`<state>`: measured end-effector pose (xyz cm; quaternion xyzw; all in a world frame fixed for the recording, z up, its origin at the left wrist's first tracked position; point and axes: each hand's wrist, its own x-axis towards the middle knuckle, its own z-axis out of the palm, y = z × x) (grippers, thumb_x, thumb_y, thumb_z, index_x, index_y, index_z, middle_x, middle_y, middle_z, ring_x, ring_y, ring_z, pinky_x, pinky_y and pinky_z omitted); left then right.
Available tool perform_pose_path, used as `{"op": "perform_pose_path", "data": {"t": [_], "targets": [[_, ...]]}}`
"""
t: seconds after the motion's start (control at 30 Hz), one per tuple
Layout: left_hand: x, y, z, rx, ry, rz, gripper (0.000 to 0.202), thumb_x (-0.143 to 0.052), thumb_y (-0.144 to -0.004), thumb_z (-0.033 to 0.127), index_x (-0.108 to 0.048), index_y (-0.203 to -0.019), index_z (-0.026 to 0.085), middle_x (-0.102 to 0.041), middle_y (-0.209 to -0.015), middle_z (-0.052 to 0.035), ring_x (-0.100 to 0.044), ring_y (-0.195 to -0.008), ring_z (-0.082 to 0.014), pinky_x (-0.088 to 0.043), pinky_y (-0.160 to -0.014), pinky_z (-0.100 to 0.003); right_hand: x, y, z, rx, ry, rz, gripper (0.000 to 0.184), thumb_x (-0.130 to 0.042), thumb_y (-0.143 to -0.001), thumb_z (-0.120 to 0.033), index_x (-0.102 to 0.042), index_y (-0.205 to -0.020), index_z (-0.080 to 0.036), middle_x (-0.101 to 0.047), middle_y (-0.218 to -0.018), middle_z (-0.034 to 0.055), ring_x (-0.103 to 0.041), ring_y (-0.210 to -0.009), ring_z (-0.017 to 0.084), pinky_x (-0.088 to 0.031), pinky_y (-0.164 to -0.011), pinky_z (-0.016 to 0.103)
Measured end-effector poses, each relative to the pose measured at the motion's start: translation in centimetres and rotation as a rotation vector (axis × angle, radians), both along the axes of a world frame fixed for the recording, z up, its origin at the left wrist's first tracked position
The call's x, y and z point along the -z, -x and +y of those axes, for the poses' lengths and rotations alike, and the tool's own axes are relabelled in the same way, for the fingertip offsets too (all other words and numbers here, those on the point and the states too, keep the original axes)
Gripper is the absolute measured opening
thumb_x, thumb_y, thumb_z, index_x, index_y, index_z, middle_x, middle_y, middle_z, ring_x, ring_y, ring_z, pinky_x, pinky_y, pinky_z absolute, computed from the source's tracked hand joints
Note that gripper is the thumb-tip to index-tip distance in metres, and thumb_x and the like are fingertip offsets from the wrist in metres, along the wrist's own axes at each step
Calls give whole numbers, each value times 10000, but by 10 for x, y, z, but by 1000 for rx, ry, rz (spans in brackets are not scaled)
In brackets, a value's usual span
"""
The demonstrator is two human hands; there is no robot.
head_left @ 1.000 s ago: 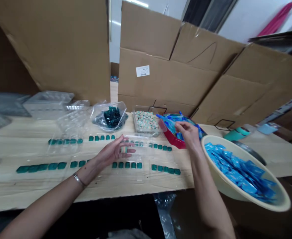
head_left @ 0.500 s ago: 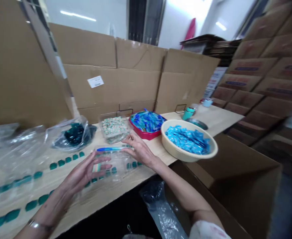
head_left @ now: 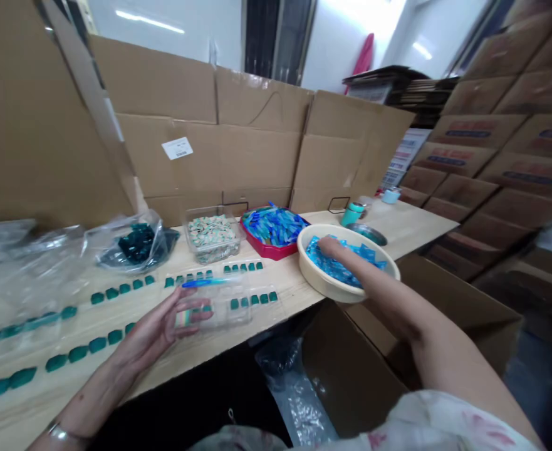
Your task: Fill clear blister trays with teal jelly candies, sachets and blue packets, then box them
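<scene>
From here I see flattened cardboard sheets (head_left: 210, 156) standing along the back of a pale wooden workbench (head_left: 411, 228), with printed cartons (head_left: 505, 169) stacked high on the right. Beyond them rise a white wall (head_left: 346, 44) and a dark upright panel (head_left: 276, 37), and a ceiling light (head_left: 148, 20) glows overhead.

Right hand (head_left: 344, 257) touches blue sachets (head_left: 334, 269) in a cream basin (head_left: 322, 282); left hand (head_left: 163, 329) holds a clear tray (head_left: 229, 307).
</scene>
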<state>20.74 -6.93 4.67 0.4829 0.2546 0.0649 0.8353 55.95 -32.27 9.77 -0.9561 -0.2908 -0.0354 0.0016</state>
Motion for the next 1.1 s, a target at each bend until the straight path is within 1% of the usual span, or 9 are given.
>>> {"op": "perform_pose_path", "data": {"t": [0.17, 0.23, 0.3, 0.33, 0.5, 0.7, 0.83, 0.97, 1.1], "targets": [[3, 2, -11, -93, 48, -70, 318, -515, -881, 382, -528, -1118, 171, -644, -1155, -160, -665, -978, -297, -560, -725, -343, -5, -29, 9, -48, -75, -35, 220, -538, -837, -220, -694, -863, -68, -680, -875, 188, -634, -880, 272, -468, -747, 323], [7, 2, -12, -124, 72, -90, 321, -518, -878, 392, -531, -1106, 168, -652, -1130, -162, -673, -953, -297, -562, -717, -352, -11, -20, 18, -203, -369, 7, 256, -549, -831, -301, -687, -908, -100, -680, -787, 121, -634, -756, 223, -470, -674, 293], [12, 1, -12, -129, 86, -117, 332, -522, -874, 401, -535, -1107, 164, -657, -1111, -168, -680, -929, -296, -565, -696, -356, -18, 12, 30, -438, -662, 197, 349, -577, -814, -412, -650, -1032, -149, -665, -747, 57, -597, -631, 164, -467, -596, 269], [14, 1, -12, -122, 90, -133, 338, -523, -873, 405, -537, -1108, 162, -658, -1107, -171, -682, -919, -295, -566, -686, -358, -22, 35, 37, -554, -700, 325, 382, -588, -804, -448, -639, -1060, -169, -661, -737, 43, -580, -596, 151, -465, -571, 263], [18, -1, -18, -79, 106, -191, 373, -518, -874, 411, -536, -1152, 162, -653, -1117, -177, -684, -899, -284, -569, -667, -375, -23, 146, 87, -1014, -451, 528, 287, -526, -869, -404, -677, -1031, -221, -687, -948, 56, -626, -831, 188, -499, -739, 301], [20, 15, -21, -90, 109, -242, 354, -494, -889, 405, -570, -1135, 161, -661, -1098, -151, -683, -843, -236, -575, -676, -369, -5, 196, 119, -1394, -256, 465, 279, -477, -917, -355, -639, -1127, -268, -652, -958, 58, -605, -912, 189, -493, -824, 323], [22, 54, -14, -258, 134, -256, 342, -509, -883, 401, -594, -1106, 157, -674, -1056, -142, -685, -809, -222, -582, -636, -344, -10, 213, 143, -1377, -406, 310, 323, -541, -878, -382, -616, -1164, -251, -607, -1031, 102, -587, -950, 235, -495, -825, 374], [27, 126, -9, -558, 112, -231, 306, -536, -876, 345, -597, -1105, 151, -689, -1030, -145, -694, -812, -243, -587, -601, -333, -12, 232, 201, -1401, -488, 302, 249, -496, -902, -354, -693, -917, -202, -647, -892, 102, -615, -848, 232, -492, -798, 378], [39, 207, -9, -916, 64, -165, 266, -545, -874, 288, -600, -1090, 144, -709, -965, -119, -699, -740, -210, -589, -571, -297, 15, 274, 278, -1553, -370, 375, 223, -484, -907, -291, -675, -959, -188, -674, -939, 84, -629, -868, 210, -488, -811, 353]]}}
